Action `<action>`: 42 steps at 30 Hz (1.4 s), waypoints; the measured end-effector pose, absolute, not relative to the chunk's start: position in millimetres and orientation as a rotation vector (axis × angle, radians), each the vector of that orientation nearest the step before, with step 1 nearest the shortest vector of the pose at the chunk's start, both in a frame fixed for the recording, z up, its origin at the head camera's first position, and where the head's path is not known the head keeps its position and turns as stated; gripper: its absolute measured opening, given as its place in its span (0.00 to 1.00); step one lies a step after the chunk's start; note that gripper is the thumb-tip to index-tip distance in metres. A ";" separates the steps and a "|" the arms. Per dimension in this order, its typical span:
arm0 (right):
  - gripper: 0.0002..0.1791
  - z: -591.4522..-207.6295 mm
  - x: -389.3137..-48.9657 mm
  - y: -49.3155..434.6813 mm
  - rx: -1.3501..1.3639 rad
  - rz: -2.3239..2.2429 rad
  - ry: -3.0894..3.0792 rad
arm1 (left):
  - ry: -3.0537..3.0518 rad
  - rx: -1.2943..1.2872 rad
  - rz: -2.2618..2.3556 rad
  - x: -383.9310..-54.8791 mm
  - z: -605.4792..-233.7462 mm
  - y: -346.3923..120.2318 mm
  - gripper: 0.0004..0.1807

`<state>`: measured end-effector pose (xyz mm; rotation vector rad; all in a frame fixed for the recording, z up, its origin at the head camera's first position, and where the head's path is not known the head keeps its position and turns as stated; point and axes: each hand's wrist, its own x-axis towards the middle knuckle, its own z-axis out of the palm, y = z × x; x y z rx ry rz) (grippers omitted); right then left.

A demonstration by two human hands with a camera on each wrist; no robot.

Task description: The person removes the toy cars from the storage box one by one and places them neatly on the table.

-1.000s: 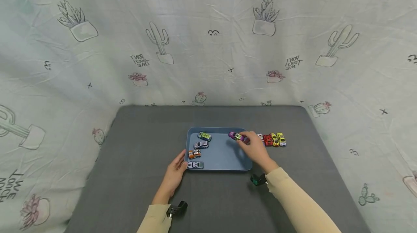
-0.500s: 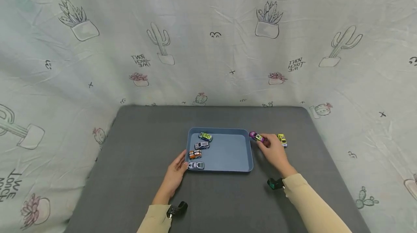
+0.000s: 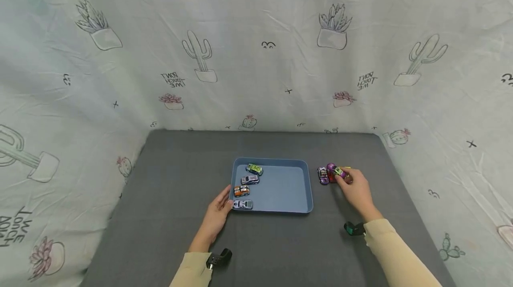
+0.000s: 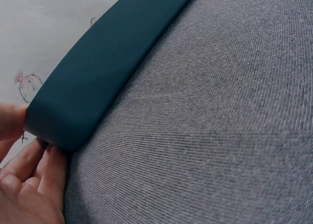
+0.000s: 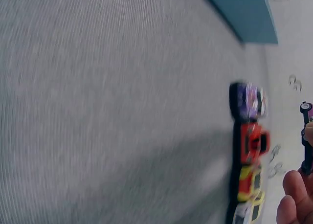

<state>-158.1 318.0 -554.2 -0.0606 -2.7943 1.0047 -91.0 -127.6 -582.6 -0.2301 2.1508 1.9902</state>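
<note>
My left hand point(image 3: 216, 215) grips the near left corner of a blue tray point(image 3: 284, 189), the thumb at its rim and the fingers against the outside. In the left wrist view the tray wall point(image 4: 98, 67) meets the thumb and fingers. My right hand point(image 3: 358, 192) pinches a purple and green toy car point(image 3: 335, 170) above a row of toy cars right of the tray. The row has a purple and white car point(image 5: 248, 100), a red car point(image 5: 253, 143), a red and yellow car point(image 5: 249, 183) and a yellow car point(image 5: 254, 210). In the head view my hand partly hides them.
Along the tray's left side lie a green car point(image 3: 254, 169), a silver car point(image 3: 250, 179), an orange car point(image 3: 242, 190) and a pale grey car point(image 3: 242, 205). A grey cloth covers the table point(image 3: 272, 251). Patterned curtain point(image 3: 240, 55) hangs behind and at both sides.
My right hand has carried the purple and green car rightward, from over the tray to over the row, uncovering the purple and white car. The left hand keeps its hold on the tray.
</note>
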 end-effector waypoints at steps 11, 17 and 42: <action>0.22 -565.0 -158.3 345.2 -0.235 1.014 -2.744 | 2.154 -0.249 1.974 -89.7 -583.3 -127.9 0.27; 0.24 -565.0 -157.5 352.4 -0.328 1.029 -2.738 | 2.172 -0.251 1.962 -90.9 -584.7 -128.2 0.27; 0.29 -578.2 -158.5 363.7 -0.672 1.168 -2.671 | 2.162 -0.233 1.973 -89.9 -587.0 -126.3 0.27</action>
